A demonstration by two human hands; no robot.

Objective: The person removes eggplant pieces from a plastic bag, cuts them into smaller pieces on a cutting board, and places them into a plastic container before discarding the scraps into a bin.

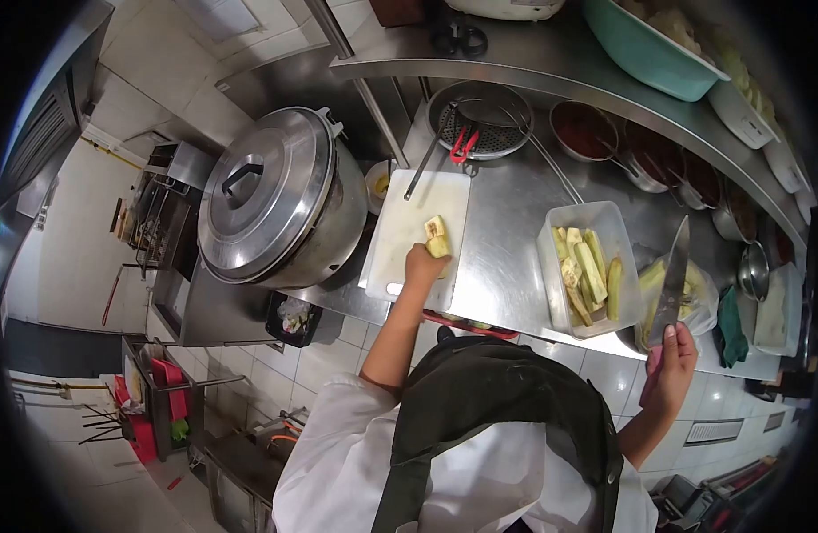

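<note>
On the white cutting board [409,218] lie pale, peeled vegetable pieces [436,228]. My left hand [422,265] is closed around the near piece, its fingers against the board. Off to the right, my right hand [673,360] grips the handle of a large knife [673,289], whose wide blade points up and away from me. Between the two hands stands a clear plastic container [560,306] holding several long peeled vegetable pieces [589,266]. A plastic bag [704,306] with more pale pieces rests beside the knife blade.
A large lidded pot [276,195] stands left of the board. Behind are a perforated pan [489,138] with a strainer and red-handled tool, and several bowls of red sauce [584,129]. A metal shelf [542,67] overhangs the back. A green cloth [731,326] lies at the right.
</note>
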